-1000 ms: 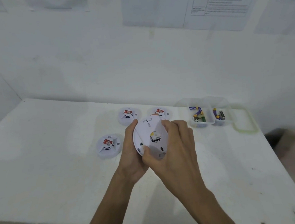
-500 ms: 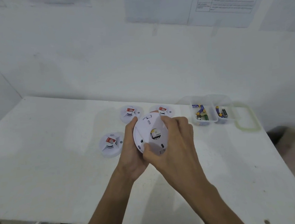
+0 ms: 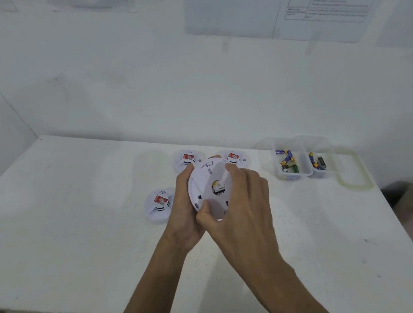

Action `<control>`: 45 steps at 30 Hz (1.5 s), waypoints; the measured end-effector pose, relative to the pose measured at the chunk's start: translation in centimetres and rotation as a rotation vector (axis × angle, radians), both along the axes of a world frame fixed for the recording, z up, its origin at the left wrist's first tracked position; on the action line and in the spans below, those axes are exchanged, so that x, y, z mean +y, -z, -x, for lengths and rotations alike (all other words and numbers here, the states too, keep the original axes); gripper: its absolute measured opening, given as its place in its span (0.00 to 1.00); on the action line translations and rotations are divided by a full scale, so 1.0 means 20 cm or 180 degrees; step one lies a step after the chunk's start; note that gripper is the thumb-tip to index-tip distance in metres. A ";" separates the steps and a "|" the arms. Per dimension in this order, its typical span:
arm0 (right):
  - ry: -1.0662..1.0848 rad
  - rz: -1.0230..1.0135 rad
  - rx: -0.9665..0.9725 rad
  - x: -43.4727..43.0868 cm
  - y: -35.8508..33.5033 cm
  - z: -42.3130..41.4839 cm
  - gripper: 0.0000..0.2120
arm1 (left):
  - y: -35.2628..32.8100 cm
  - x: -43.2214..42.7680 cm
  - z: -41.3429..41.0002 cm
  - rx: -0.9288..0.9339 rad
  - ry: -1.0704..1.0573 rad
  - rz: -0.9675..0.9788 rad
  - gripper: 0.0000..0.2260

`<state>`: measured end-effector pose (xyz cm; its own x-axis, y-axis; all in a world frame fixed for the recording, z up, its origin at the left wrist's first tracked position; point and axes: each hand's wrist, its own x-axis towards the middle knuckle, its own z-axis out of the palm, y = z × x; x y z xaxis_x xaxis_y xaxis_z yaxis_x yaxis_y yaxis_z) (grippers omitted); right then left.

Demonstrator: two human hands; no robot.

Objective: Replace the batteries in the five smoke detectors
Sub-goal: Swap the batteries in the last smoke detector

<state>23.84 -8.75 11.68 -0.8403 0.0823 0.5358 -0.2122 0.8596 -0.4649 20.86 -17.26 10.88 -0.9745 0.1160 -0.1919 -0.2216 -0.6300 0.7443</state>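
Note:
I hold a round white smoke detector point(image 3: 208, 181) above the table, its back plate facing me with a round hole showing a yellow label. My left hand point(image 3: 184, 212) grips its left rim from behind. My right hand point(image 3: 238, 203) wraps its right side, thumb on the lower edge. Three more white smoke detectors with red labels lie on the table: one at the left point(image 3: 158, 205), two behind my hands point(image 3: 187, 159) point(image 3: 235, 157). Two small clear tubs point(image 3: 292, 164) point(image 3: 321, 164) at the right hold loose batteries.
The white table point(image 3: 82, 227) meets a white wall behind, with papers taped up high. A clear lid with a greenish rim point(image 3: 354, 169) lies right of the tubs. The table's right edge drops to the floor.
My hands kept hold of the detector and turned it slightly; my right thumb has shifted along its lower edge. The objects on the table have not moved.

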 end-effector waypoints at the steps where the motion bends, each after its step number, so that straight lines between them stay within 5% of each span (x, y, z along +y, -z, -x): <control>1: 0.0012 0.0008 0.0017 -0.01 0.00 0.00 0.31 | 0.00 -0.01 0.01 -0.0036 -0.0025 0.0033 0.24; 10: -0.0071 0.0173 0.0310 -0.05 0.02 0.04 0.27 | -0.03 -0.03 0.02 0.0083 -0.0161 0.0256 0.19; 16: -0.0207 0.0329 0.0565 -0.01 0.04 0.06 0.25 | -0.01 -0.04 0.09 -0.0005 0.0174 0.0090 0.26; 25: -0.0714 0.0318 0.0025 0.13 0.01 0.11 0.25 | -0.01 0.00 0.13 0.0156 0.0297 -0.0144 0.29; 45: -0.0349 0.0528 0.0906 0.05 0.07 0.13 0.26 | 0.03 -0.01 0.20 0.0058 0.0331 -0.0023 0.22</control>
